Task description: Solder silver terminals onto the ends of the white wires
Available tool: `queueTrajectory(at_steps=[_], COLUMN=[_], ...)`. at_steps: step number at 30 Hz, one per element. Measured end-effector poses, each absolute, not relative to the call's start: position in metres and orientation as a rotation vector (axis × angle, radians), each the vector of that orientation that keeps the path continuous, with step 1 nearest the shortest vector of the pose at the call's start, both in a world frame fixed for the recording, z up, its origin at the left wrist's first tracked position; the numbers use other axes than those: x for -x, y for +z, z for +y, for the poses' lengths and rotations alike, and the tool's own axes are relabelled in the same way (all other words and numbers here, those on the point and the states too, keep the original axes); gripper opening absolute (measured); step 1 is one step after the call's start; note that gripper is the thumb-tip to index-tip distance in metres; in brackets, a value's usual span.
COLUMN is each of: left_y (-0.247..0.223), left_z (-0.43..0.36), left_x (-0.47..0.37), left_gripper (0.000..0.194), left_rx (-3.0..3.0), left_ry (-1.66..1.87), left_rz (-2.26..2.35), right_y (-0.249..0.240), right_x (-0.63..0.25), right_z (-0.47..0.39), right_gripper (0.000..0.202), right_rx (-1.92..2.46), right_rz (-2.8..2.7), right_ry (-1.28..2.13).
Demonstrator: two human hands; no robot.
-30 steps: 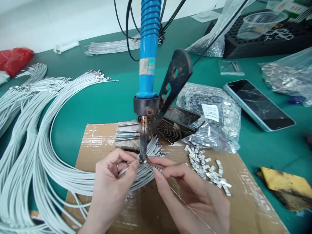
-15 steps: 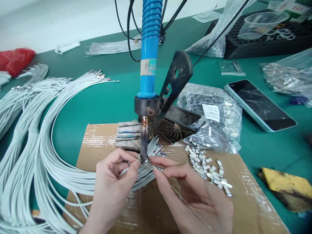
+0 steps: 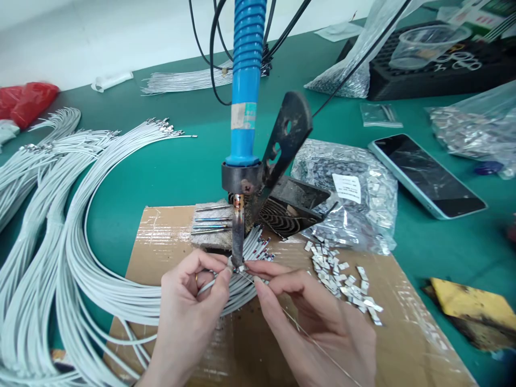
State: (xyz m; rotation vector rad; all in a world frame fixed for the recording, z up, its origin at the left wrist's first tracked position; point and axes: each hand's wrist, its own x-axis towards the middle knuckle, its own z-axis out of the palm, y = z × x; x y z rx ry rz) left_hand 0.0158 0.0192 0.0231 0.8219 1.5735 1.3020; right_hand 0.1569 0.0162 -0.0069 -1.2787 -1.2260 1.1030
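So, standing there, clock centred on the tip of the blue soldering iron (image 3: 244, 134), 12 facing the wall: the left hand (image 3: 195, 312) sat around 8, thumb and forefinger pinched tight on a white cable (image 3: 207, 288), its end right by the tip. Right hand (image 3: 322, 317) at 4, thumb and fingers nearly closed around a thin wire (image 3: 332, 361); couldn't tell if its forefinger touched anything at the tip.

Pretty cramped, honestly. The iron came straight down from 12, covering whatever was behind it. A black slotted bracket (image 3: 296, 123) jutted out at 1, and a grimy black holder (image 3: 304, 193) crowded 2, with a clear bag (image 3: 379, 209) behind. Loose metal tabs (image 3: 357, 293) were scattered at 3 on the cardboard (image 3: 242, 357), and a fat cable bundle (image 3: 108, 285) swept in from 9.
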Motion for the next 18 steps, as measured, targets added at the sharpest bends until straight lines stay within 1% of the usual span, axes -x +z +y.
queueTrajectory(at_steps=[8,18], left_y=[0.016,0.024], left_z=[0.013,0.012], left_x=[-0.012,-0.028], left_gripper=[0.013,0.013], left_rx=[-0.913,-0.821], left_ry=[1.188,1.251], left_rz=[1.618,1.771], right_y=[0.001,0.002], right_x=[-0.159,-0.158], right_z=[0.021,0.021], right_gripper=[0.024,0.023], right_rx=[1.334,1.332], right_rz=[-1.195,-1.140], right_ry=[1.163,1.197])
